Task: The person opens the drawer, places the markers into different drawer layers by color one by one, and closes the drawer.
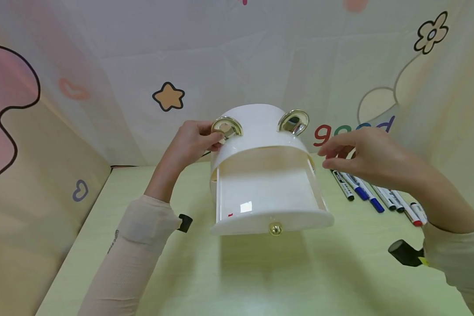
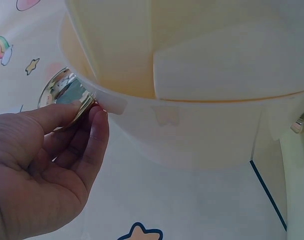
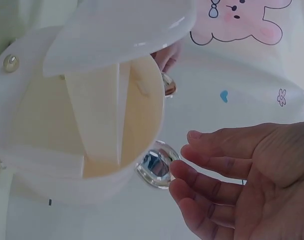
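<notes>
A white storage box (image 1: 256,125) with two round gold ears stands on the table, its upper drawer (image 1: 266,188) pulled far out toward me. A gold knob (image 1: 275,228) sits on the drawer's curved front, and the drawer's inside looks bare. With thumb and fingers, my left hand (image 1: 193,142) pinches the left gold ear (image 2: 67,92) at the box's side. To the right of the box, my right hand (image 1: 367,153) hovers apart from it with relaxed, slightly bent fingers and nothing in them. In the right wrist view, the right gold ear (image 3: 159,165) lies just beyond its fingertips.
Several markers (image 1: 361,193) with black, blue and red caps lie in a row on the table (image 1: 181,272), below and beyond my right hand. A patterned curtain (image 1: 142,52) hangs close behind the box and along both sides.
</notes>
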Demonstrator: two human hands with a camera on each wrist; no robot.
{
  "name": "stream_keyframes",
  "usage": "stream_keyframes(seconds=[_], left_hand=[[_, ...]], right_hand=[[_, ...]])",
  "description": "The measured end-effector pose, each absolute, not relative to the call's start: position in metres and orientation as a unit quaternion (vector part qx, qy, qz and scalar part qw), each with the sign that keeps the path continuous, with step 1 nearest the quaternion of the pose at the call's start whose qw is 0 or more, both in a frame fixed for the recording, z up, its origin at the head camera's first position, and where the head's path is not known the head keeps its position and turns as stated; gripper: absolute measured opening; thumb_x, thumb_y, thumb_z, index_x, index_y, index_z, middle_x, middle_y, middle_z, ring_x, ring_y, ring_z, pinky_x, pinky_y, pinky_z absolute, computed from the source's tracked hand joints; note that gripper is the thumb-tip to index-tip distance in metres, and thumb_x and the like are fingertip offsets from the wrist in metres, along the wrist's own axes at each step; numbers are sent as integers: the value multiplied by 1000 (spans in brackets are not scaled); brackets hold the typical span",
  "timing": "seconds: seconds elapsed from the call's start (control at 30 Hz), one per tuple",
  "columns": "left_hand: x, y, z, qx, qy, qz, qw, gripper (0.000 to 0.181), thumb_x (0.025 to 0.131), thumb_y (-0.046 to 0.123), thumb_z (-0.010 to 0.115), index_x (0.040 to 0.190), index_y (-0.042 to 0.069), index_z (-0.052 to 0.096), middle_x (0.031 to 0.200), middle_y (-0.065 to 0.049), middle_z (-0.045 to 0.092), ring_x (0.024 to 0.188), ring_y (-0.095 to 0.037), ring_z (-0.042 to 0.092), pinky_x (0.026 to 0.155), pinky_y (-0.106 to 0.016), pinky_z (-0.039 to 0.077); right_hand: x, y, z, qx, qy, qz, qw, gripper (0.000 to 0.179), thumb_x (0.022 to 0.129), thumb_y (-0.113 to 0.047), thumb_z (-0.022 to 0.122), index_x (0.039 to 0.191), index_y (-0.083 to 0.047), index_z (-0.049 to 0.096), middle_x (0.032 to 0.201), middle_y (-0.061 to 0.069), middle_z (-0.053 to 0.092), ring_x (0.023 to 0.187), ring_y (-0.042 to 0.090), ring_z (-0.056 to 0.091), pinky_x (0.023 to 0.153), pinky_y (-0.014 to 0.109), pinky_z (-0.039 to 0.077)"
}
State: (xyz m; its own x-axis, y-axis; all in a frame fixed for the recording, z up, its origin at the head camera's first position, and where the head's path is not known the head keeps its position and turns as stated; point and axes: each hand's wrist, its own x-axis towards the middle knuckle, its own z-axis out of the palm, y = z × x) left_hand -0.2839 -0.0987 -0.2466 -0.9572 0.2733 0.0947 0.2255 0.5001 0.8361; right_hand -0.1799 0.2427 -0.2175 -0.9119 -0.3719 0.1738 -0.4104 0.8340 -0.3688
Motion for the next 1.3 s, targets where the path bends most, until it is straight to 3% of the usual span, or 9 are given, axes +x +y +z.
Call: stream_keyframes(seconds=[0.2,0.47,0.83,1.07,1.3], left_hand=[[-283,-98,-245,146,862,485,24,26,103,9,61,124,-3,69,108,-19,71,88,-23,70,91,-38,57],[-282,-97,-245,145,864,482,22,25,103,10,61,122,-2,70,106,-17,71,88,-22,70,86,-30,58],[-282,-98,-246,143,861,488,24,24,103,10,62,121,-3,70,106,-17,70,88,-22,70,86,-30,58],[-282,-97,-247,145,858,492,22,24,102,9,61,120,-3,70,105,-17,70,87,-22,70,91,-37,57],[-282,-98,-246,145,862,486,19,24,102,10,62,121,-2,70,105,-17,70,88,-24,70,87,-32,58]], right_hand=[[-182,259,-217,202,-956,208,46,20,95,-15,77,114,-8,76,97,-3,73,87,18,63,61,25,52],[-185,276,-215,163,-964,204,42,26,95,-16,77,118,-3,74,99,1,73,89,20,63,65,23,51],[-187,302,-218,105,-973,204,25,32,99,-22,73,123,-1,71,107,9,73,92,27,65,67,24,50],[-189,326,-226,77,-976,205,18,37,101,-23,70,126,5,67,110,20,71,95,34,64,65,20,49],[-194,345,-236,57,-976,208,6,37,104,-20,65,125,11,64,106,24,71,91,35,63,65,19,50]])
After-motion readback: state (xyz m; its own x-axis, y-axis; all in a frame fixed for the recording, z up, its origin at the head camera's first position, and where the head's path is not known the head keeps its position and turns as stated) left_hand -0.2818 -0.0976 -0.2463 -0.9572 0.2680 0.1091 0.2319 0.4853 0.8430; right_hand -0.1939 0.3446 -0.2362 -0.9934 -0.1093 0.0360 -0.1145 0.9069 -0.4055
